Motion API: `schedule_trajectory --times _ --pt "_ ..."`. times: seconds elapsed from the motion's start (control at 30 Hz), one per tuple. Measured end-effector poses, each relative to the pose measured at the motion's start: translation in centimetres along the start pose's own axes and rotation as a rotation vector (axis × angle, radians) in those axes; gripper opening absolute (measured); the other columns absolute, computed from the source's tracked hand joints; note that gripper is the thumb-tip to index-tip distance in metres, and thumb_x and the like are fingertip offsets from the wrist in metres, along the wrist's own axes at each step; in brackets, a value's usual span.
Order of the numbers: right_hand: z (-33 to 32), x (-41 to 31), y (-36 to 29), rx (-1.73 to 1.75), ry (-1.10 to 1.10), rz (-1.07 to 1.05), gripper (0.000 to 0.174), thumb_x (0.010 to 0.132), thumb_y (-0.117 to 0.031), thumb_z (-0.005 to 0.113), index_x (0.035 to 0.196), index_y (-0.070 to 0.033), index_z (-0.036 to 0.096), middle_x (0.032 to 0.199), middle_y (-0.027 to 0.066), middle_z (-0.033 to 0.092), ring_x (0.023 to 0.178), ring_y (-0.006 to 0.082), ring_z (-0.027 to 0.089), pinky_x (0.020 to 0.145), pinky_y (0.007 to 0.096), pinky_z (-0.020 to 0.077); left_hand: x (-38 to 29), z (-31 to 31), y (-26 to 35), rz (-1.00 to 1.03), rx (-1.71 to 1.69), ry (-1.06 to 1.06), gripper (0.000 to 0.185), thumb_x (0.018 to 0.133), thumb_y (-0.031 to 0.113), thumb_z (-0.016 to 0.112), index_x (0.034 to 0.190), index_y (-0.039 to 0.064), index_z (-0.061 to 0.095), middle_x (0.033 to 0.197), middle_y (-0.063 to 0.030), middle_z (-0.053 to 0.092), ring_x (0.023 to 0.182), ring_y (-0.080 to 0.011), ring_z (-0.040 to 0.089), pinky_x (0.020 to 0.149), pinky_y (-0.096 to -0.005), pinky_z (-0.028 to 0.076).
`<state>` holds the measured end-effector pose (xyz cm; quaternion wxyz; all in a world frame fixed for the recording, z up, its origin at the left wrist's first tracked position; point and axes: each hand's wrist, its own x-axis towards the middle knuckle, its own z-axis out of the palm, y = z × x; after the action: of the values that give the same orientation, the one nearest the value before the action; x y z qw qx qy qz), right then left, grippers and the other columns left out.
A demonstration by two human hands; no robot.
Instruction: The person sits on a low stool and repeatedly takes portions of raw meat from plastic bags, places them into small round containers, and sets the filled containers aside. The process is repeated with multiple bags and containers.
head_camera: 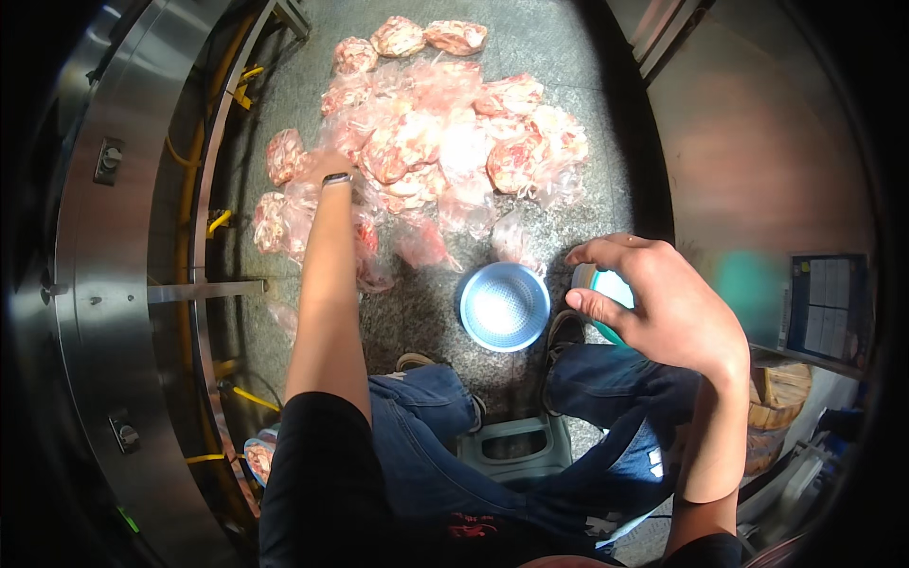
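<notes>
Many clear plastic bags of raw meat (401,145) lie heaped on the dark stone-tiled floor. My left hand (330,162), with a band on its wrist, reaches among the bags at the left of the heap; glare and plastic blur its fingers, so I cannot tell whether it grips one. My right hand (653,298) hangs at the right with thumb and fingers apart, above a round teal-rimmed container (612,291) that it partly hides. Between the heap and my feet stands a round blue perforated plastic basket (505,307). A small clear bag (516,238) lies just beyond the basket.
A stainless steel counter (121,284) with yellow pipes beneath runs along the left. A metal panel (738,170) stands at the right, near a wooden tub (781,397). Below me is a grey-green plastic stool (515,451). Another container with meat (260,460) is at lower left.
</notes>
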<state>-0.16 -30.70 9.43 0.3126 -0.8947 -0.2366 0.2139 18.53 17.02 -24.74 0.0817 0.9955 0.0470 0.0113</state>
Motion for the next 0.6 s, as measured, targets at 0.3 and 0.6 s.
schedule_trajectory --times 0.3,0.6 --pt "1.3 0.8 0.0 0.006 0.008 -0.034 0.037 0.095 -0.021 0.079 0.116 0.009 0.072 0.100 0.0283 0.073 0.091 0.0460 0.071 0.081 0.0491 0.0556 1.3 5.4 10.0 -0.115 0.026 -0.072 0.120 0.073 0.043 0.095 0.168 0.013 0.028 0.143 -0.0304 0.055 0.131 -0.0437 0.062 0.104 -0.0462 0.057" --pt "0.8 1.0 0.0 -0.004 -0.041 -0.037 0.036 0.098 -0.023 0.077 0.120 0.006 0.073 0.102 0.0286 0.075 0.098 0.0440 0.074 0.088 0.0485 0.0572 1.3 5.5 8.7 0.011 0.098 0.136 0.056 0.077 0.038 0.091 0.109 -0.003 0.070 0.103 -0.0223 0.078 0.097 -0.0371 0.079 0.079 -0.0449 0.065"
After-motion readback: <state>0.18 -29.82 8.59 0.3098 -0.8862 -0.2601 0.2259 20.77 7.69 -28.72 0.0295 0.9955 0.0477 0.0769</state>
